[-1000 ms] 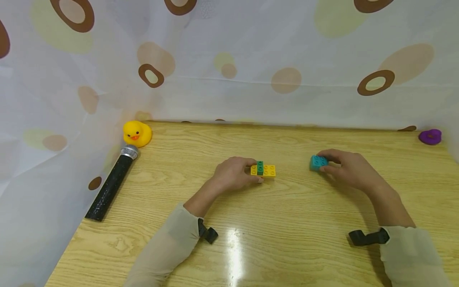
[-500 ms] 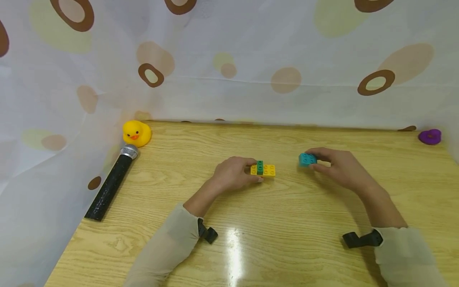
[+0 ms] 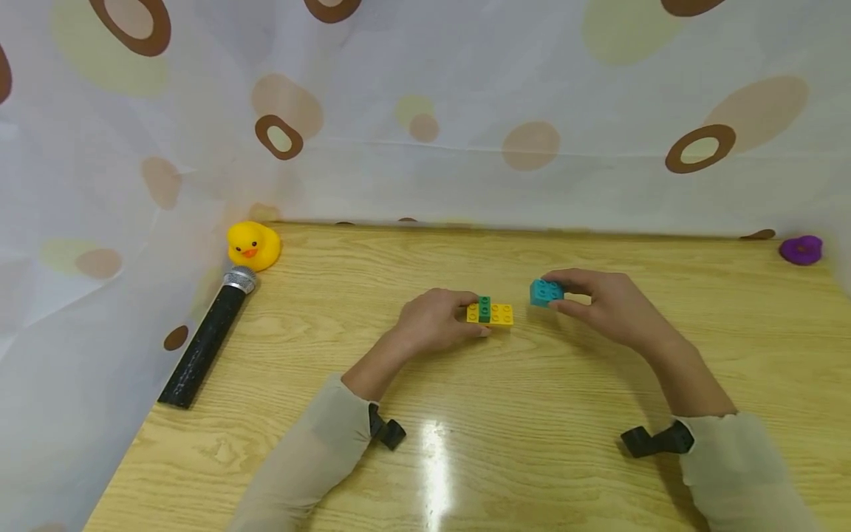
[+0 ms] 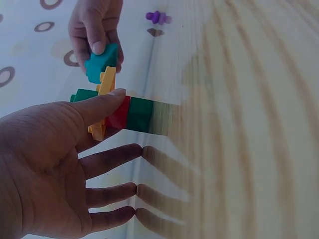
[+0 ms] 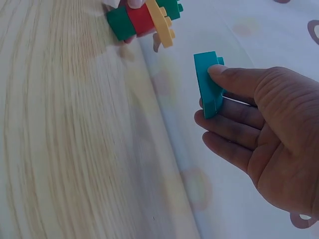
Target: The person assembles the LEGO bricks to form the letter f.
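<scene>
A stack of toy building blocks (image 3: 501,314) stands on the table, and my left hand (image 3: 435,321) pinches it between thumb and index finger. From the table up, the left wrist view shows a green block (image 4: 140,114), a red block (image 4: 117,115), a flat yellow block (image 4: 108,82) and a small green block (image 4: 85,94) on top. My right hand (image 3: 614,307) pinches a teal block (image 3: 545,293) with studs facing up, held above the table just right of the stack. In the right wrist view the teal block (image 5: 207,82) is apart from the stack.
At the back left a yellow rubber duck (image 3: 254,246) sits by the head of a black microphone (image 3: 209,340). A purple rubber duck (image 3: 801,250) is at the back right corner. A spotted white curtain (image 3: 465,111) borders the wooden table (image 3: 532,443) behind and on the left.
My right hand has moved left with the teal block, bringing it close to the stack. The left hand has kept its grip in the same place.
</scene>
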A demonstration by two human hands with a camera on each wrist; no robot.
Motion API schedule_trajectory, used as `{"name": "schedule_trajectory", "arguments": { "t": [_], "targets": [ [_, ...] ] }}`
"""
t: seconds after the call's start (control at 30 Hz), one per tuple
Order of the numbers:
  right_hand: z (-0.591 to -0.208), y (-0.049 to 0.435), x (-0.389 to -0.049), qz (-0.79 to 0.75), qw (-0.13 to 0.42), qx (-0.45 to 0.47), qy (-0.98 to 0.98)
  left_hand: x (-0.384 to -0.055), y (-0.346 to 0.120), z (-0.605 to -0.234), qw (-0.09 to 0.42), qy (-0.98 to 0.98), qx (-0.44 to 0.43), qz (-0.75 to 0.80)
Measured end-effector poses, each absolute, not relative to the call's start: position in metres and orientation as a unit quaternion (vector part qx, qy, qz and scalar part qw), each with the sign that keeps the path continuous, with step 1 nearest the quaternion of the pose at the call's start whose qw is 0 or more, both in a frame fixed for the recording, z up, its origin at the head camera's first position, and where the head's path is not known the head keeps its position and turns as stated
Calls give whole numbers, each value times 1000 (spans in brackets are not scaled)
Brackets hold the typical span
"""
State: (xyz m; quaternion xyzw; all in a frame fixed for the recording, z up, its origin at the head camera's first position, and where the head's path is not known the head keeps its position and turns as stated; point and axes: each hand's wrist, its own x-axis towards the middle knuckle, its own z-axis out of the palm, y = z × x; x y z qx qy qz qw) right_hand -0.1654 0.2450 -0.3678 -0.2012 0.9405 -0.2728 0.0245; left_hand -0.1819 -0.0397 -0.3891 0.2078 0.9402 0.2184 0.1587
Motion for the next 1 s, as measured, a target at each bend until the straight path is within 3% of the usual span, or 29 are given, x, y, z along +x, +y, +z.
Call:
{"name": "schedule_trajectory", "arguments": {
  "t": [1.0],
  "targets": [
    [-357,194,-172,-310,29,-265,913,-180,-39,-387,163,938,216,216]
  ]
}}
